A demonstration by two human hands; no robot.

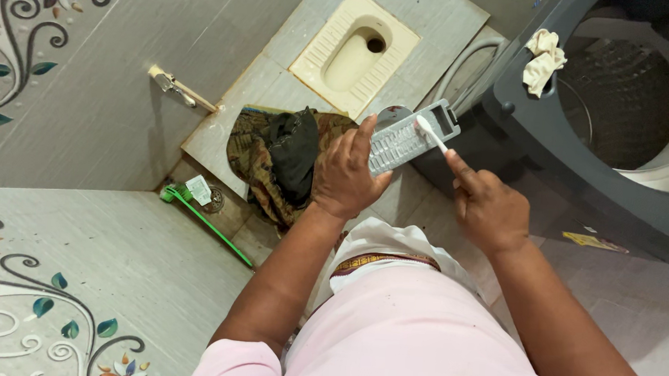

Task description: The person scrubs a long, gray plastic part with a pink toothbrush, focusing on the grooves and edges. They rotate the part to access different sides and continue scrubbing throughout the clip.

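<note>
The left hand (345,177) holds a grey ribbed filter (410,138), a long flat plastic piece, with its fingers closed around the lower left end. The filter's long axis runs from lower left to upper right, its far end pointing toward the washer (586,174). It is held in the air above the floor (617,302), in front of the person's body and just left of the washer's front corner.

The right hand (490,211) grips a white toothbrush (431,134); the fingers are curled shut on the handle, with the forefinger stretched along it. The brush slants from the hand up and to the left, crossing the filter's axis, and its head rests on the ribbed face near the upper end.

Behind the filter lies a heap of dark clothes (277,160) on the raised tiled step, partly hidden by the left hand. Beyond that is a squat toilet (354,50). A green brush (202,222) lies on the floor near the wall, left of the clothes. A wall tap (170,85) sticks out above it. A pale rag (543,61) hangs on the rim of the open washer drum.
</note>
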